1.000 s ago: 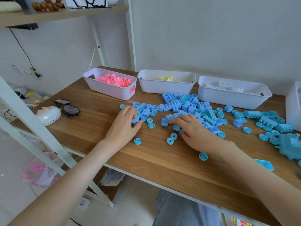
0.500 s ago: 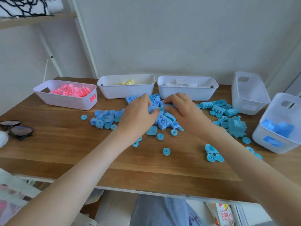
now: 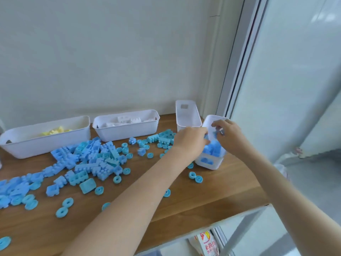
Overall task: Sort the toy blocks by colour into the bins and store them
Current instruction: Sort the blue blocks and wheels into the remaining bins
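Both hands have left the loose pile and now meet over the bin of blue blocks (image 3: pixel 212 150).

Half a second ago the left hand (image 3: pixel 190 141) and right hand (image 3: pixel 229 137) were scooping at the blue pile (image 3: pixel 92 159) mid-table. Now they hang above the white bin (image 3: pixel 209 163) at the wooden table's (image 3: pixel 203 198) right end. Their fingers are bent down into its mouth, with blue pieces among them. Blur hides whether either hand grips any. Most blue blocks lie scattered on the table, in front of the yellow-block bin (image 3: pixel 46 143) and the white-block bin (image 3: pixel 127 131).
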Motion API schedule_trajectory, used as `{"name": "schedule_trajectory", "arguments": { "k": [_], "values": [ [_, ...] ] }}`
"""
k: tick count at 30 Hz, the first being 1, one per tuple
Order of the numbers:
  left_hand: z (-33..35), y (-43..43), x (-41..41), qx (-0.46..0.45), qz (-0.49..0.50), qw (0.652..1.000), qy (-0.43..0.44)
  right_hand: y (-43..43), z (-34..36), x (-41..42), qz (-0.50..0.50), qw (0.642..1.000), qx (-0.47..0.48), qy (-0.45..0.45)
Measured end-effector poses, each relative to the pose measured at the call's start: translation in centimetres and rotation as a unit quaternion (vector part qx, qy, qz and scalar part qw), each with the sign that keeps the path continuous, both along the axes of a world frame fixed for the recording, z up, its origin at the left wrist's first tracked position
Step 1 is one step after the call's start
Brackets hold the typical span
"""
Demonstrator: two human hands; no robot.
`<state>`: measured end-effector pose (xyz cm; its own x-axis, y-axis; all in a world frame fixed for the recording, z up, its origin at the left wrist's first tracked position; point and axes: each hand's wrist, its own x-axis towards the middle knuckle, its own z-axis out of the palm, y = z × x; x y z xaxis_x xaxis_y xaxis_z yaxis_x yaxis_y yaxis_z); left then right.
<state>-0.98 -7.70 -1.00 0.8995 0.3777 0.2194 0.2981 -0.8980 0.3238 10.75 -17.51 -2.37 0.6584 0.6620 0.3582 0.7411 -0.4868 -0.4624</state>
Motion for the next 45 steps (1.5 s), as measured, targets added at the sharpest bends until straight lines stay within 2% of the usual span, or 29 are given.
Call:
{"name": "schedule_trajectory", "arguments": {
  "k": [2, 4, 6, 9, 13, 15, 19, 22, 27, 30, 35, 38, 45],
  "values": [
    [-0.8, -0.4, 0.8, 0.01, -0.008, 0.998, 0.069, -0.2, -1.0, 0.3, 0.049, 0.995, -0.09, 0.014],
    [-1.4, -0.6, 0.6, -0.028, -0.024, 0.997, 0.071, -0.4, -1.5, 0.0, 0.059, 0.989, -0.134, 0.017],
    [-1.6, -0.4, -0.9, -0.046, -0.028, 0.998, 0.019, -0.3, -1.5, -0.5, 0.073, 0.992, -0.1, 0.024],
    [-1.6, 0.2, -4.6, -0.056, -0.012, 0.997, -0.054, 0.6, -0.4, -2.5, 0.094, 0.996, 0.002, 0.011],
    [-2.2, 0.2, -9.9, -0.045, -0.006, 0.999, -0.027, 3.6, 0.7, -7.4, 0.189, 0.98, 0.063, -0.029],
    [-2.6, 1.1, -12.7, -0.056, 0.006, 0.998, -0.001, 5.8, 0.3, -10.1, 0.248, 0.968, 0.044, -0.011],
    [-3.0, 4.3, -17.4, -0.07, 0.055, 0.996, 0.01, 10.4, -1.4, -13.7, 0.305, 0.947, -0.065, 0.077],
    [-3.7, 7.2, -20.7, -0.078, 0.121, 0.99, 0.0, 13.5, -2.9, -16.1, 0.335, 0.937, -0.09, 0.042],
    [-4.8, 10.1, -23.8, -0.069, 0.208, 0.976, -0.004, 15.5, -4.0, -18.3, 0.326, 0.934, -0.145, 0.018],
    [-5.3, 10.5, -23.9, -0.102, 0.226, 0.969, -0.009, 15.9, -4.3, -18.5, 0.331, 0.93, -0.161, -0.011],
    [-5.6, 10.8, -22.2, -0.065, 0.198, 0.978, 0.004, 15.6, -4.1, -17.7, 0.33, 0.927, -0.172, 0.044],
    [-5.2, 11.0, -21.4, -0.042, 0.191, 0.98, 0.035, 15.1, -4.3, -16.8, 0.328, 0.929, -0.17, 0.033],
    [-5.6, 10.3, -20.2, -0.12, 0.163, 0.978, 0.05, 14.7, -4.8, -16.1, 0.339, 0.922, -0.181, 0.046]
  ]
}}
